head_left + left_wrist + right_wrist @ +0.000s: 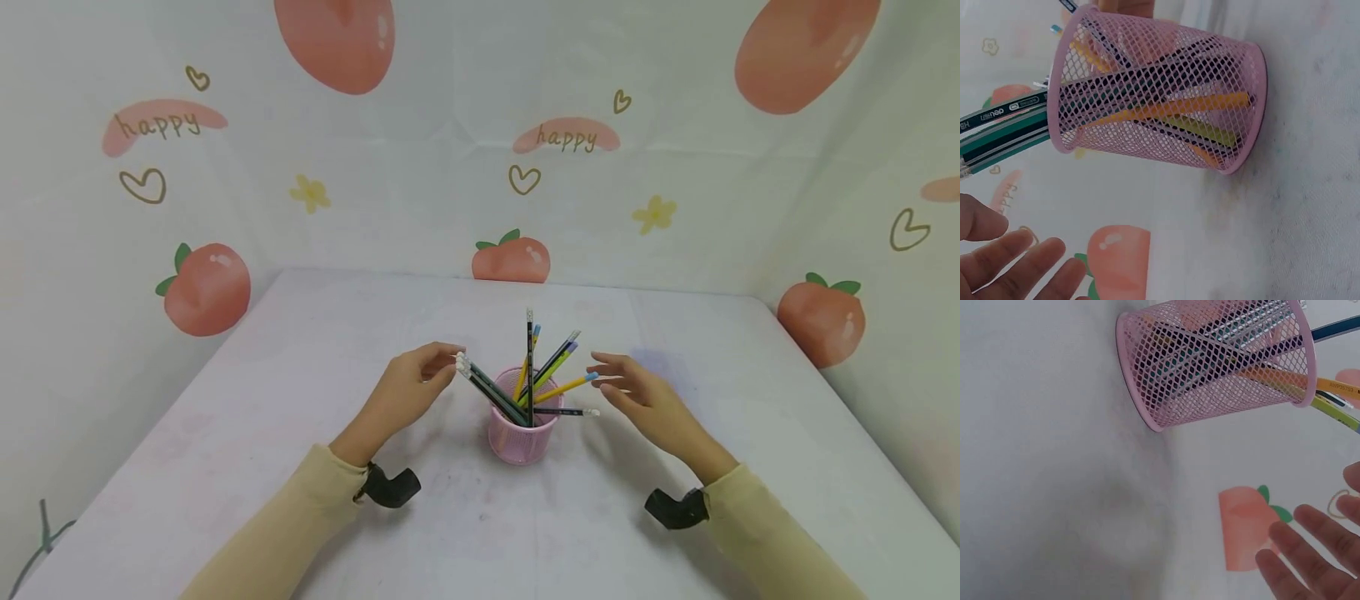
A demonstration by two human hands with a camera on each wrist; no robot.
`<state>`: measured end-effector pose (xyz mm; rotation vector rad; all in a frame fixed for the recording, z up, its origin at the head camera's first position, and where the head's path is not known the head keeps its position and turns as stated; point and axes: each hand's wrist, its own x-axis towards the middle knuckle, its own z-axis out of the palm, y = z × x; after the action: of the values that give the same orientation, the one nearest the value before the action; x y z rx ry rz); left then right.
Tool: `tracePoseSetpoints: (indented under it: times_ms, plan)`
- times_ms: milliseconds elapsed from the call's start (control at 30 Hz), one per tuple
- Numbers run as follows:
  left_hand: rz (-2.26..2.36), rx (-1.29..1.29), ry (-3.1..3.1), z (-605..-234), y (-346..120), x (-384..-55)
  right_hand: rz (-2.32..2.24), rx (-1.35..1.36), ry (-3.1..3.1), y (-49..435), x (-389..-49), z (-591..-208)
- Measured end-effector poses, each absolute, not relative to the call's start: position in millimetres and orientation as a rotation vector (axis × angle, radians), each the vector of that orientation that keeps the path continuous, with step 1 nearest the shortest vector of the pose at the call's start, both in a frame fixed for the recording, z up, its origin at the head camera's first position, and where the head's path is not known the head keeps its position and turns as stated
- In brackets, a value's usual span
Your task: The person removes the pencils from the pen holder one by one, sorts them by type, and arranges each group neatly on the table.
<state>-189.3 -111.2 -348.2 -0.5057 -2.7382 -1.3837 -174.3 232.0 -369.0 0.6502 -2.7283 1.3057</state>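
Observation:
A pink mesh pencil cup (pixel 521 448) stands upright on the table, with several pencils leaning out in different directions. My left hand (pixel 401 392) is just left of it, beside the white-tipped ends of the dark green pencils (pixel 491 390). In the left wrist view its fingers (pixel 1016 265) are loosely bent and apart from cup and pencils. On the other side, my right hand (pixel 652 408) is near the blue end of a yellow pencil (pixel 564 389) and a black pencil (pixel 566 412). Its fingers (pixel 1316 562) are spread in the right wrist view, holding nothing.
A pale cloth covers the table (pixel 480 542). Behind it hangs a white backdrop (pixel 435 217) printed with peaches, hearts and flowers. A black wrist mount (pixel 392 487) is on the left wrist, another wrist mount (pixel 677 508) on the right.

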Motion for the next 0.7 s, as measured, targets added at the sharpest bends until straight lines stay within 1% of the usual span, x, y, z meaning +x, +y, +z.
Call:
tracePoseSetpoints:
  times_ms: [200,400,600,700]
  plan:
    - [-1.511,-0.573,-2.678,-349,-114,-189,1.443,0.772,-2.638,227,-175,-374]
    - [-1.634,-0.605,-2.673,-351,-113,-189,1.594,0.839,-2.598,226,-176,-381]
    - [-1.740,-0.615,-2.661,-350,-112,-188,1.639,0.966,-2.579,223,-175,-387]
    - [-1.787,-0.630,-2.649,-350,-111,-187,1.646,0.975,-2.589,220,-173,-388]
